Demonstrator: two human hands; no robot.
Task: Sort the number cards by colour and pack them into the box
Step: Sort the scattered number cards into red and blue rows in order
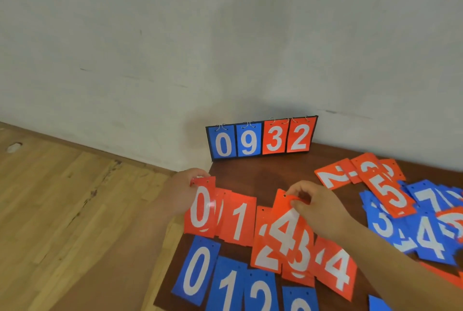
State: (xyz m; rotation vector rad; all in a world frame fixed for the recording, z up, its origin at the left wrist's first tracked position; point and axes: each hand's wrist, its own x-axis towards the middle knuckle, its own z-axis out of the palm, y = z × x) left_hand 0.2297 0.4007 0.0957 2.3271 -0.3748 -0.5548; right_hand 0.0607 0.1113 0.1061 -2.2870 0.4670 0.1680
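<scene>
L hand [184, 193] pinches a red 0 card [201, 208] by its top corner at the left edge of the table [250, 172], fingers curled on it. R hand [315, 205] grips a red 4 card [283, 220] by its top, tilted, over the red 2 & 3. Red row [239, 220] runs 0 to 4 left to right. Blue row [198, 273] sits just below, nearer the person. Mixed red & blue heap [390, 193] lies at right. Scoreboard [261, 139] stands at the back by the wall [225, 35], reading 0 9 3 2.
</scene>
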